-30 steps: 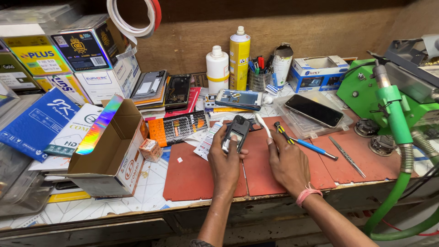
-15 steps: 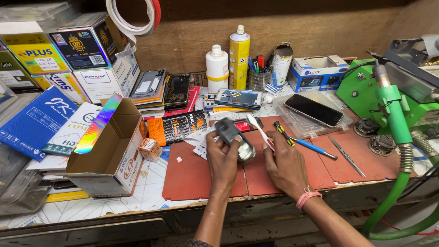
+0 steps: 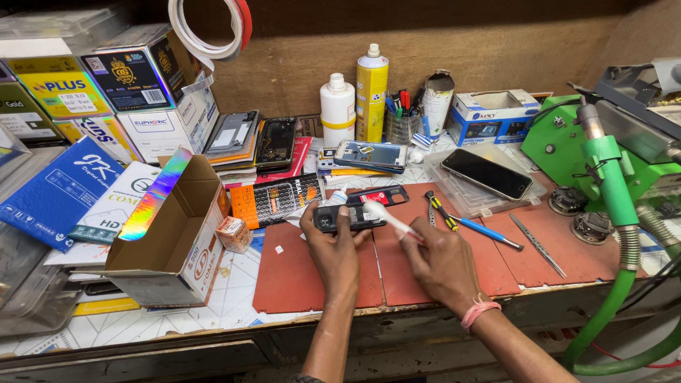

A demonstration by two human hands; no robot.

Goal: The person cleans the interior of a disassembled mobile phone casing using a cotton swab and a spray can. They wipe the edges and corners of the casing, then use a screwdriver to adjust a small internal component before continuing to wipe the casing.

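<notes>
My left hand [image 3: 332, 245] grips a small black phone body [image 3: 347, 216], held sideways just above the red mat [image 3: 298, 276]. My right hand [image 3: 441, 261] holds a white brush-like tool [image 3: 389, 218] whose tip rests on the phone body's right part. A black phone frame [image 3: 379, 194] lies flat on the mat just behind the held phone. A yellow-handled screwdriver [image 3: 443, 210], a blue pen-shaped tool [image 3: 488, 233] and metal tweezers [image 3: 538, 245] lie to the right of my right hand.
An open cardboard box [image 3: 167, 245] stands left of the mat. Stacked product boxes [image 3: 92, 92] fill the back left. A white bottle [image 3: 338, 110], yellow spray can [image 3: 372, 93], tool cup [image 3: 402, 122], a smartphone on a clear case [image 3: 486, 173] and a green machine [image 3: 603, 159] stand behind and right.
The phone body was upright in my left hand, then turned over; now it is sideways and lower. My right hand has brought the white tool onto it.
</notes>
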